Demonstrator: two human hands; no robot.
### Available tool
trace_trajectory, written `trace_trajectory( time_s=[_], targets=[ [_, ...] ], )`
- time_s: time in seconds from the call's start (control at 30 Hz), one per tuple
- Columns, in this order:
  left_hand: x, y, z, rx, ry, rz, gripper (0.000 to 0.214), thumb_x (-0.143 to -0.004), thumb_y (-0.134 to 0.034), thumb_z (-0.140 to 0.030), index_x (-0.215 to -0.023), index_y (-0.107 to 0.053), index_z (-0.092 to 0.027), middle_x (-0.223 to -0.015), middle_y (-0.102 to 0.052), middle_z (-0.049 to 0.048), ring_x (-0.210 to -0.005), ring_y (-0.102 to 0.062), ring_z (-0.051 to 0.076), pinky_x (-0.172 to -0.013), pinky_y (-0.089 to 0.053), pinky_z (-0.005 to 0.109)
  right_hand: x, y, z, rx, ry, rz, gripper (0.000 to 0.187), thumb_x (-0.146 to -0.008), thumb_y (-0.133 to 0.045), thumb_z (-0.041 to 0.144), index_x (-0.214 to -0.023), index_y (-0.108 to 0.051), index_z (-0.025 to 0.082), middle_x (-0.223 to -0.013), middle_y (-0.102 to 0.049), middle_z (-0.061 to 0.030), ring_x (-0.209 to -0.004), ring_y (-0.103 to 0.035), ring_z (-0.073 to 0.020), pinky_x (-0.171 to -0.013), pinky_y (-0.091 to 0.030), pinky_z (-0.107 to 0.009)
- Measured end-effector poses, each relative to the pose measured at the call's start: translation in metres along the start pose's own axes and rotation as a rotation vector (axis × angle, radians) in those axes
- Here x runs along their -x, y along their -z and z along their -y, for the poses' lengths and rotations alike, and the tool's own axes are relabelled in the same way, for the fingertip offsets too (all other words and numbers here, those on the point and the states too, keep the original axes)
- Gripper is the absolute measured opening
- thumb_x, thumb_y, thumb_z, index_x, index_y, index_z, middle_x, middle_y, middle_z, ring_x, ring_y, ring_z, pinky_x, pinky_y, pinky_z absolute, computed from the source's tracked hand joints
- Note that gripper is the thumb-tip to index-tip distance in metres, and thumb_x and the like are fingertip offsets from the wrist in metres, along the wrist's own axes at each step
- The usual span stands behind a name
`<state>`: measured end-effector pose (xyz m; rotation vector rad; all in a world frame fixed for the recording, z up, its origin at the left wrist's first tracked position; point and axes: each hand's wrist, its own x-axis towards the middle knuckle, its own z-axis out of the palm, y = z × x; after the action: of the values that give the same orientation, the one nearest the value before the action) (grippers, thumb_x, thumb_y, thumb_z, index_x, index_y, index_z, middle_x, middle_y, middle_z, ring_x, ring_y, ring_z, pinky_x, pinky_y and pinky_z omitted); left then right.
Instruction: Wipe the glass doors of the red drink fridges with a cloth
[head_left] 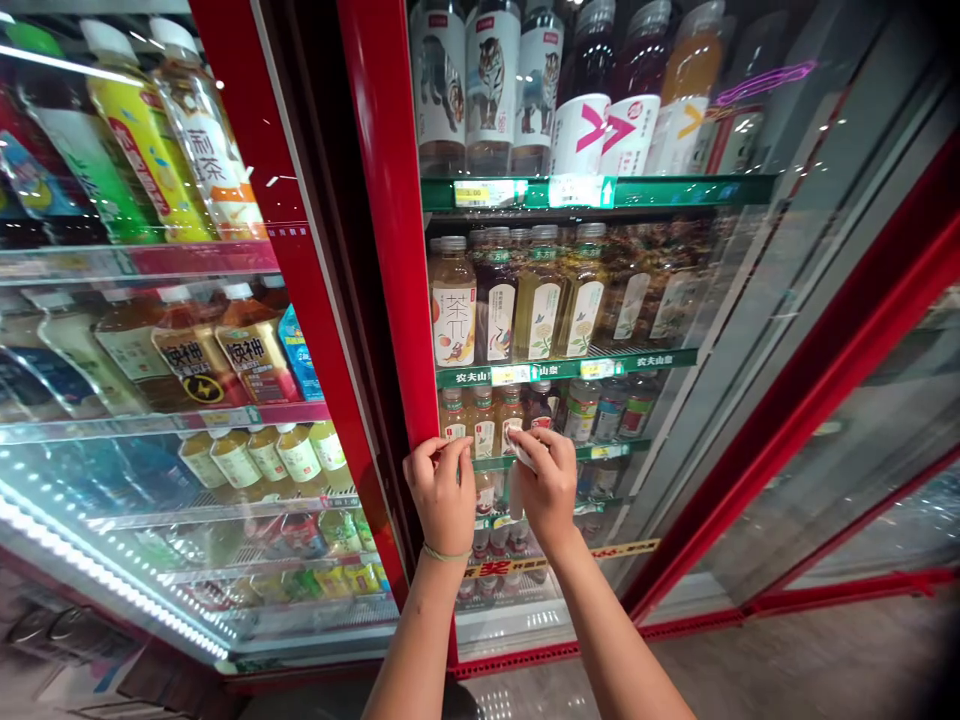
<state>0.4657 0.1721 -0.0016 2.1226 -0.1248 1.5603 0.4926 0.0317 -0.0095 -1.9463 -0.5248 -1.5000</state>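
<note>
In front of the glass door point(675, 330) of a drinks cooler, both of my hands are raised side by side. My right hand point(547, 488) is closed around a crumpled white tissue point(517, 490), part of which hangs below the fingers. Beside the red door frame point(390, 230), my left hand point(441, 495) has its fingers bent and drawn together. Whether those fingers hold anything is hidden from me. A thin band point(448, 555) circles the left wrist. Small bottles point(484, 425) stand on a shelf behind the fingers, beyond the glass.
Tea bottles point(541, 300) fill the shelf above, with tiger-label bottles point(491, 80) on the top one. On the left, another cooler section holds several rows of drinks point(191, 350). A red diagonal frame point(795, 410) runs along the right. Grey floor point(832, 660) lies below.
</note>
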Motion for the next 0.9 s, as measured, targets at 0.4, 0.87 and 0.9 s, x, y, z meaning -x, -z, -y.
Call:
trace_trajectory(
  time_s=[0.4, 0.87, 0.9],
  targets=[
    [-0.004, -0.018, -0.029, 0.092, -0.013, 0.082, 0.023, -0.098, -0.058, -0.014, -0.115, -0.071, -0.022, -0.106, -0.064, 0.007, -0.102, -0.063, 0.018, -0.088, -0.054, 0.031, -0.008, 0.014, -0.018, -0.03, 0.027, 0.039, 0.034, -0.094, -0.06, 0.008, -0.121, -0.07, 0.026, -0.103, -0.066, -0.0066, -0.095, -0.061, -0.0197, -0.083, -0.053, -0.035],
    [-0.003, -0.034, -0.055, -0.036, -0.027, 0.031, 0.012, -0.095, -0.065, -0.018, -0.103, -0.072, -0.023, -0.099, -0.065, 0.006, -0.095, -0.059, 0.021, -0.089, -0.047, 0.036, -0.009, 0.028, -0.042, -0.01, 0.007, 0.034, 0.037, -0.093, -0.056, 0.006, -0.122, -0.068, 0.027, -0.103, -0.067, -0.0062, -0.094, -0.061, -0.02, -0.082, -0.052, -0.035],
    [-0.003, -0.035, -0.057, -0.038, -0.023, 0.029, 0.012, -0.095, -0.065, -0.018, -0.103, -0.072, -0.023, -0.099, -0.065, 0.006, -0.095, -0.058, 0.021, -0.089, -0.047, 0.036, -0.01, 0.028, -0.044, -0.014, -0.017, 0.009, 0.038, -0.093, -0.055, 0.006, -0.123, -0.067, 0.027, -0.104, -0.067, -0.0068, -0.097, -0.062, -0.0208, -0.084, -0.052, -0.036]
  ],
)
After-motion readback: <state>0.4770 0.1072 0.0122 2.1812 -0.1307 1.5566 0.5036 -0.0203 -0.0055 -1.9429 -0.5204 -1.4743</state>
